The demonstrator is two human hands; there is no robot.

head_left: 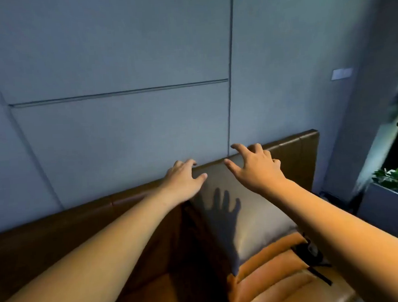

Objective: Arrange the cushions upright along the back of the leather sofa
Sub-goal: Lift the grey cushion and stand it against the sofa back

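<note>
A grey-brown leather cushion (251,206) stands upright against the backrest of the brown leather sofa (80,220), near its right end. My left hand (185,177) holds the cushion's top left corner, fingers curled over the top edge and thumb on the front. Over the cushion's top right corner is my right hand (255,165), fingers spread and holding nothing; its shadow falls on the cushion's face. Orange cushions (272,270) lie flat in a stack on the seat just in front of the grey-brown one.
A grey panelled wall (116,62) rises directly behind the sofa. A black strapped object (311,258) lies on the seat beside the orange cushions. To the right of the sofa are a planter with green leaves (395,179) and a wall switch (342,73).
</note>
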